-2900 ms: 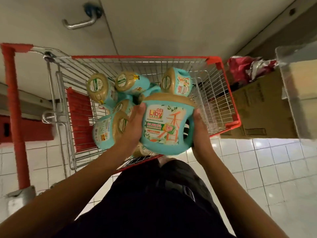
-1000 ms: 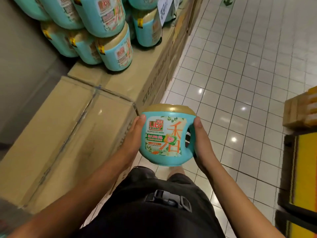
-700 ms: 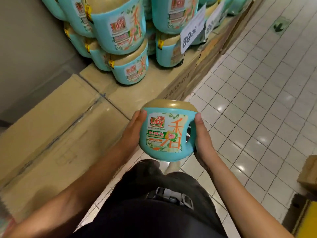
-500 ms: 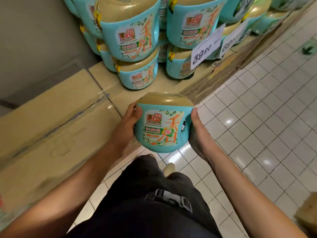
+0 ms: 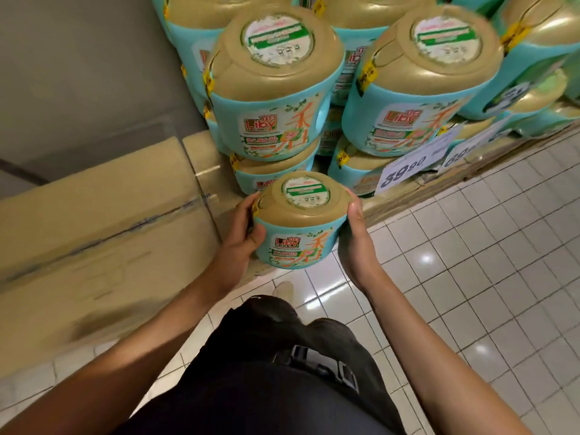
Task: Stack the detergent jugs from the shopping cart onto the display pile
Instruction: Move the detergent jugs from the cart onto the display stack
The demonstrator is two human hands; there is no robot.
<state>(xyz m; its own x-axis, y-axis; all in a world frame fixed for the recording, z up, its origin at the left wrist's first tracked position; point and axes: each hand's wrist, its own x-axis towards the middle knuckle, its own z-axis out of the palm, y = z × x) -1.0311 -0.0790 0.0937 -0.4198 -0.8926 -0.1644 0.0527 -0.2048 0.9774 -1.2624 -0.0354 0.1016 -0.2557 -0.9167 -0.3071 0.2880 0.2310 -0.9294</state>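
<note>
I hold a teal detergent jug with a gold top and a Liby label, upright, between both hands. My left hand grips its left side and my right hand its right side. The jug sits low in front of the display pile, close to the front edge of the cardboard base. The pile is several matching teal jugs stacked in layers, towering just above and behind the held one. The shopping cart is out of view.
Large cardboard boxes form a ledge at the left. White price cards reading 39.90 hang at the pile's front. White tiled floor spreads to the right. A grey wall rises at the upper left.
I have turned from the cart and walked up to the pile with the jug in both hands. The jug has moved forward and now sits right at the display's front edge.
</note>
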